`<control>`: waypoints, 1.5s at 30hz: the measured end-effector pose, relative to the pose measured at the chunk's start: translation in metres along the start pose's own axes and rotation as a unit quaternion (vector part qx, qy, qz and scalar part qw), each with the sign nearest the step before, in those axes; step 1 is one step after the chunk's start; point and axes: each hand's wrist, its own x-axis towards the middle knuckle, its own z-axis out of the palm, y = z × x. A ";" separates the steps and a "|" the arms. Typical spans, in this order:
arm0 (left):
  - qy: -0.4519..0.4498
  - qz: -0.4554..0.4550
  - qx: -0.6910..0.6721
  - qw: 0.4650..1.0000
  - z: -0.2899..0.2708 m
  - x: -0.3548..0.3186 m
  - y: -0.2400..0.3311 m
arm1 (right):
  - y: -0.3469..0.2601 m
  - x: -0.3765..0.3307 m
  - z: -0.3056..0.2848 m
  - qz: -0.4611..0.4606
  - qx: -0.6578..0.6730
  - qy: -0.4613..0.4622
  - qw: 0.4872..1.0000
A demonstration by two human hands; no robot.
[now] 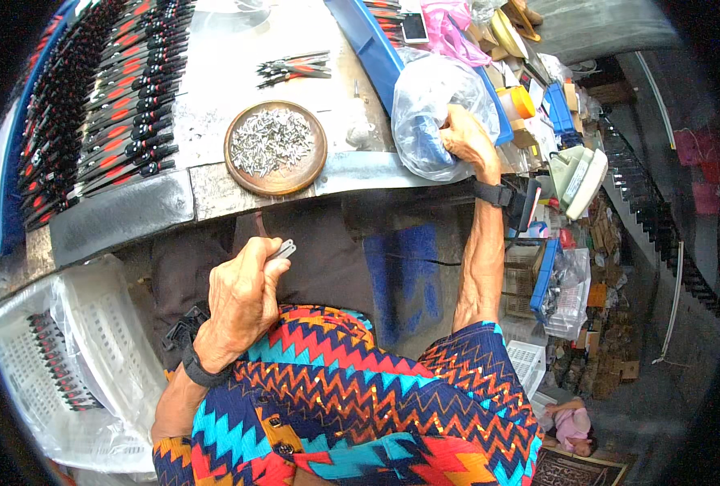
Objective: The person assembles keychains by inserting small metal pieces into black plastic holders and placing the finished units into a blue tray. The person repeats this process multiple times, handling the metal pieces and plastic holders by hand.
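- Patterned shirt (352, 381): nearest the camera, bottom of view, short sleeves.
- Table (222, 73): rows of red-and-black tools (121, 113) at left, loose bunch (295, 68) beyond the bowl.
- Clear bag (413, 89): at the table's front edge, beside the blue tray (368, 40). Thin film, likely to slip or snag. Best go slow and not drag it over the edge.
- Wooden bowl (276, 188): small metal pins (271, 142) heaped inside, sits right at the front edge. Better not bumped.
- Right hand (469, 139): fingers curled at the bag, tips hidden. Can't tell if they pinch film or contents.
- Left hand (242, 283): thumb and fingers pinching the metal piece, over the dark lap (319, 271). Firm but light pinch should do.
- Metal piece (285, 249): flat, pale, holed end sticking out past the fingertips. One or more, can't tell. Keeping that end uncovered seems sensible.
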 end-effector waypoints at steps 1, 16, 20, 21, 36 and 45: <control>0.004 0.005 -0.002 1.000 0.000 0.000 0.000 | 0.001 -0.002 -0.001 -0.021 -0.001 0.016 1.000; 0.017 -0.006 -0.001 1.000 -0.005 -0.001 -0.004 | -0.009 -0.009 -0.008 -0.042 -0.076 0.021 0.996; 0.018 -0.001 -0.004 1.000 -0.005 -0.001 -0.004 | -0.015 -0.014 -0.006 -0.008 -0.062 0.050 0.997; 0.020 0.001 -0.007 1.000 -0.005 0.000 -0.004 | -0.017 -0.015 -0.007 -0.014 -0.072 0.074 0.995; 0.024 -0.034 -0.033 0.999 -0.008 -0.001 -0.006 | -0.060 -0.038 -0.019 0.055 0.266 0.335 0.902; 0.050 -0.028 -0.065 0.996 -0.013 -0.001 -0.007 | -0.160 -0.084 -0.004 -0.001 0.567 0.126 0.814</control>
